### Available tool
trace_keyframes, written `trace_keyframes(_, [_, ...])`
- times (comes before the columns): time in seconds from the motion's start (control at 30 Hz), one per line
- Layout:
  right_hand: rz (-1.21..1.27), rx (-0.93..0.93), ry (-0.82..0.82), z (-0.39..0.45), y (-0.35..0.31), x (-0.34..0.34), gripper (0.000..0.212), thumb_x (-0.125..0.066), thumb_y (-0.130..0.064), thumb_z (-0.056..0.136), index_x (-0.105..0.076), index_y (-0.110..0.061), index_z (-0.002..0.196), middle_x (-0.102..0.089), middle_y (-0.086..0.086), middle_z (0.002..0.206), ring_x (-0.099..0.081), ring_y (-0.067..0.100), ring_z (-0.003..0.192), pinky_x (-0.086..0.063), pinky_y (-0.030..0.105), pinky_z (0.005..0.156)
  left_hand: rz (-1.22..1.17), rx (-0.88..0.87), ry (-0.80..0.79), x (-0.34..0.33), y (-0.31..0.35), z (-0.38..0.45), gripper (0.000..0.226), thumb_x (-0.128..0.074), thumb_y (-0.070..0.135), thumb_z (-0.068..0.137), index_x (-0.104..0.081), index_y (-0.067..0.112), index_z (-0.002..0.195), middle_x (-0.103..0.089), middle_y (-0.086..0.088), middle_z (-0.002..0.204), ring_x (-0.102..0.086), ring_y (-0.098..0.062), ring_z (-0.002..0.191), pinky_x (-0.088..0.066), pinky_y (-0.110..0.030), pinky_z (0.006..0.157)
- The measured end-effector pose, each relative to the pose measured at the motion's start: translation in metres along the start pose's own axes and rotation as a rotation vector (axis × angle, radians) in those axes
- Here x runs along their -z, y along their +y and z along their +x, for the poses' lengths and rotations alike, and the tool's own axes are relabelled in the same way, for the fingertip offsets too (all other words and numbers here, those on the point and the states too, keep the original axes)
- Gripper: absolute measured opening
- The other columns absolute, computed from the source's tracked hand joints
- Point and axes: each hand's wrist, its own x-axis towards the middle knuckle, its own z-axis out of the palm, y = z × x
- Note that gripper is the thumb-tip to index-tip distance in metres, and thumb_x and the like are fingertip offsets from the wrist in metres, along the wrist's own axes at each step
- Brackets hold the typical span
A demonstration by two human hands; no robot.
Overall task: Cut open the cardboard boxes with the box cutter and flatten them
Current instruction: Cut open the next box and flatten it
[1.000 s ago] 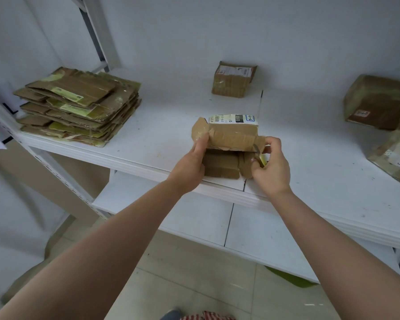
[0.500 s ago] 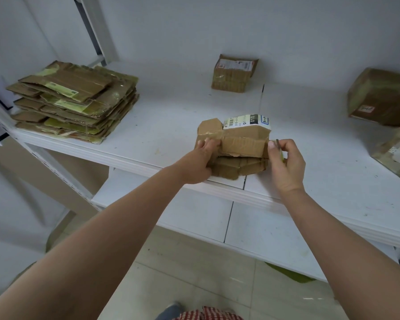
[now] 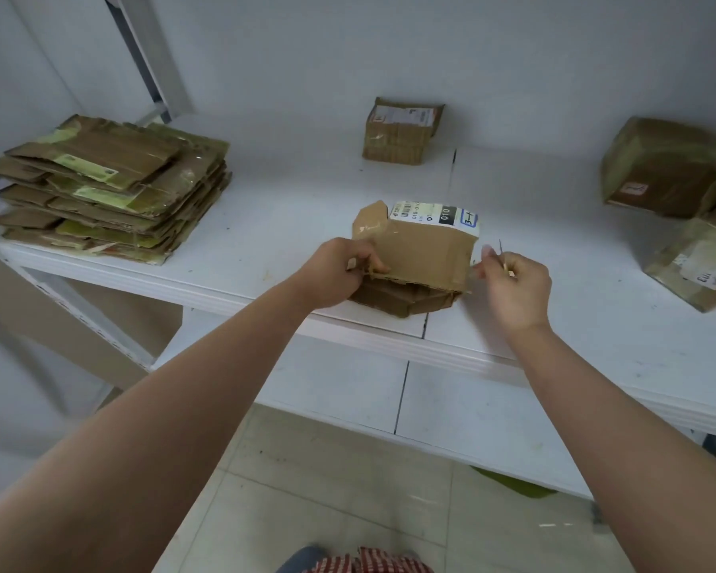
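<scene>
Cardboard box (image 3: 420, 258) in work: small, brown, white shipping label on its far top. It sits at the near edge of the white shelf (image 3: 290, 208), roughly centre. The upper panel is lifted and tilted, and the lower part looks partly collapsed beneath it, so the box reads as already cut open and mid-flattening.

Left hand (image 3: 337, 272): fingers curled round the box's left edge, gripping the cardboard there. Likely purpose is to pin and steady the box so the other side can be worked.

Right hand (image 3: 513, 283): just beside the box's right edge, fingers curled in a pinch on a thin item with a fine dark tip standing up above the knuckles. This is probably the box cutter (image 3: 502, 258), but it is too small to tell for sure. Index fingertip is near or touching the box's right corner; cannot tell which.

Outward:
- Stack of flattened boxes (image 3: 108, 188) at far left of the shelf, presumably the finished pile.
- One sealed small box (image 3: 402, 130) far centre against the wall.
- Larger taped box (image 3: 670, 167) far right; another taped box (image 3: 703, 258) nearer, at the right edge. These appear not yet opened.

Judgement: several boxes remain; the current one needs pressing flat, then moving to the left pile.
</scene>
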Motion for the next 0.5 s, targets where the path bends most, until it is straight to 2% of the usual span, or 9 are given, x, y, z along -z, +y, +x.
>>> trace_keyframes(0.07, [0.009, -0.044, 0.034, 0.012, 0.000, 0.002, 0.036, -0.045, -0.030, 0.099, -0.062, -0.006, 0.077, -0.068, 0.012, 0.092, -0.057, 0.022, 0.078, -0.044, 0.019, 0.075, -0.005, -0.013, 0.044, 0.004, 0.000, 0.003, 0.042, -0.042, -0.022, 0.076, -0.072, 0.005, 0.089, -0.062, -0.009, 0.126, -0.049, -0.015, 0.128, -0.031, 0.001, 0.092])
trace_keyframes(0.1, [0.017, -0.052, 0.031, 0.017, -0.003, 0.003, 0.031, -0.042, -0.030, 0.100, -0.061, -0.017, 0.080, -0.068, 0.009, 0.096, -0.056, 0.019, 0.074, -0.048, 0.029, 0.078, -0.017, -0.025, 0.064, 0.006, 0.000, 0.004, 0.041, -0.041, -0.024, 0.074, -0.071, 0.002, 0.086, -0.060, -0.009, 0.128, -0.048, -0.014, 0.128, -0.030, 0.002, 0.092])
trace_keyframes(0.13, [0.026, -0.062, 0.010, 0.022, -0.007, 0.004, 0.029, -0.038, -0.031, 0.102, -0.060, -0.023, 0.085, -0.067, 0.007, 0.098, -0.055, 0.017, 0.070, -0.051, 0.035, 0.073, -0.033, -0.042, 0.077, 0.008, -0.002, 0.006, 0.040, -0.041, -0.025, 0.073, -0.071, -0.001, 0.083, -0.061, -0.009, 0.127, -0.049, -0.013, 0.126, -0.032, 0.001, 0.093])
trace_keyframes(0.2, [0.058, -0.091, -0.069, 0.028, -0.017, 0.005, 0.030, -0.033, -0.031, 0.103, -0.060, -0.020, 0.096, -0.066, 0.004, 0.093, -0.055, 0.013, 0.064, -0.048, 0.029, 0.057, -0.066, -0.067, 0.072, 0.013, -0.004, 0.009, 0.037, -0.043, -0.027, 0.071, -0.069, -0.003, 0.078, -0.063, -0.009, 0.121, -0.052, -0.011, 0.123, -0.038, -0.005, 0.095])
trace_keyframes(0.27, [0.086, -0.115, -0.130, 0.034, -0.026, 0.004, 0.036, -0.030, -0.031, 0.104, -0.063, -0.016, 0.100, -0.065, 0.000, 0.082, -0.056, 0.010, 0.064, -0.045, 0.026, 0.057, -0.106, -0.040, 0.019, 0.019, -0.006, 0.012, 0.038, -0.044, -0.029, 0.072, -0.068, 0.001, 0.075, -0.063, -0.008, 0.120, -0.053, -0.008, 0.121, -0.040, -0.009, 0.097])
trace_keyframes(0.33, [0.136, -0.186, -0.174, 0.041, -0.030, 0.002, 0.041, -0.032, -0.030, 0.104, -0.067, -0.012, 0.092, -0.066, -0.001, 0.070, -0.057, 0.011, 0.060, -0.045, 0.023, 0.057, -0.158, 0.025, -0.070, 0.023, -0.007, 0.013, 0.043, -0.042, -0.030, 0.073, -0.066, 0.005, 0.071, -0.061, -0.005, 0.121, -0.053, -0.007, 0.120, -0.042, -0.010, 0.096])
trace_keyframes(0.4, [0.217, -0.298, -0.267, 0.045, -0.033, 0.001, 0.037, -0.038, -0.028, 0.102, -0.064, -0.013, 0.080, -0.064, -0.003, 0.055, -0.056, 0.008, 0.045, -0.042, 0.015, 0.045, -0.177, 0.068, -0.126, 0.024, -0.007, 0.015, 0.045, -0.043, -0.030, 0.075, -0.065, 0.009, 0.068, -0.060, -0.003, 0.122, -0.053, -0.005, 0.119, -0.042, -0.008, 0.093])
trace_keyframes(0.43, [0.267, -0.354, -0.324, 0.047, -0.033, 0.000, 0.033, -0.042, -0.028, 0.101, -0.061, -0.015, 0.078, -0.065, -0.002, 0.056, -0.057, 0.007, 0.044, -0.043, 0.016, 0.045, -0.176, 0.080, -0.135, 0.023, -0.007, 0.015, 0.045, -0.044, -0.030, 0.075, -0.065, 0.010, 0.068, -0.060, -0.003, 0.122, -0.052, -0.003, 0.118, -0.041, -0.007, 0.092])
trace_keyframes(0.5, [0.353, -0.469, -0.445, 0.049, -0.030, 0.001, 0.024, -0.052, -0.032, 0.096, -0.061, -0.018, 0.078, -0.068, 0.002, 0.072, -0.062, 0.014, 0.061, -0.050, 0.025, 0.065, -0.179, 0.102, -0.141, 0.022, -0.008, 0.016, 0.046, -0.042, -0.030, 0.076, -0.064, 0.011, 0.068, -0.060, 0.000, 0.122, -0.052, 0.000, 0.117, -0.041, -0.006, 0.091])
